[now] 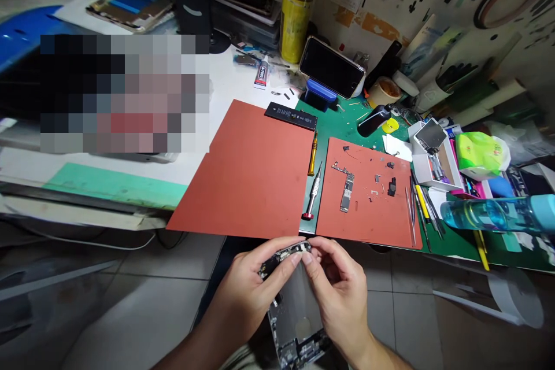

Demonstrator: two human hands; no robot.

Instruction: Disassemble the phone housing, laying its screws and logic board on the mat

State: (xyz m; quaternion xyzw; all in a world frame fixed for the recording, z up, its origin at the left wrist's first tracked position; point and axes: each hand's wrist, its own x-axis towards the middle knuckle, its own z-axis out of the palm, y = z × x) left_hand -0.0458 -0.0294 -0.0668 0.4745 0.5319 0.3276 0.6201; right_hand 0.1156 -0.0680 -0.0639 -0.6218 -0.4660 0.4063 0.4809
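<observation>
An opened phone housing (292,306) is held between both hands below the table's front edge, its inner side facing up. My left hand (249,283) grips the upper left edge, thumb on the small parts at the top end. My right hand (340,283) pinches the upper right corner with thumb and index finger; whether a small part is between those fingertips is hidden. Both thumb tips nearly meet at the housing's top. Beyond the hands lie a large red mat (251,173) and a smaller red mat (368,219) bearing a logic board (347,192) and several small parts.
Two screwdrivers (315,191) lie between the mats, near a black battery (291,115). A phone (332,66) leans on a blue stand behind. Tweezers (411,214), pens and a blue bottle (494,214) are at the right. A blurred-out area covers the left.
</observation>
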